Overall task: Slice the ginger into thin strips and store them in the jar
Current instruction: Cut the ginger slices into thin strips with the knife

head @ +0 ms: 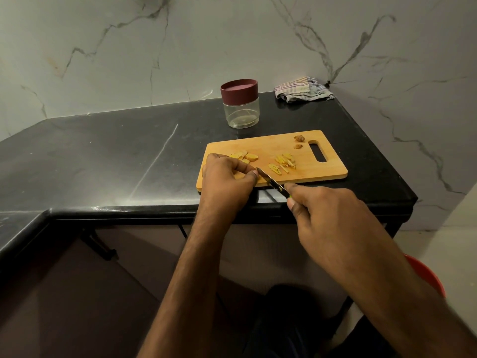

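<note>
A wooden cutting board (278, 148) lies on the black counter. Flat ginger slices (246, 156) sit at its left, a pile of thin ginger strips (284, 162) in its middle, and two brown ginger ends (299, 141) near the handle slot. My left hand (227, 178) is curled at the board's front left, its fingertips pinching a piece of ginger that they mostly hide. My right hand (327, 210) grips the handle of a small knife (271, 182), whose blade points up-left against my left fingertips. A glass jar (241, 109) with a maroon lid stands behind the board, lid on.
A striped cloth (302, 90) lies crumpled in the back right corner by the marble wall. The black counter (116, 161) stretches left and ends at a front edge just below my hands. A red bucket (428, 275) stands on the floor at the right.
</note>
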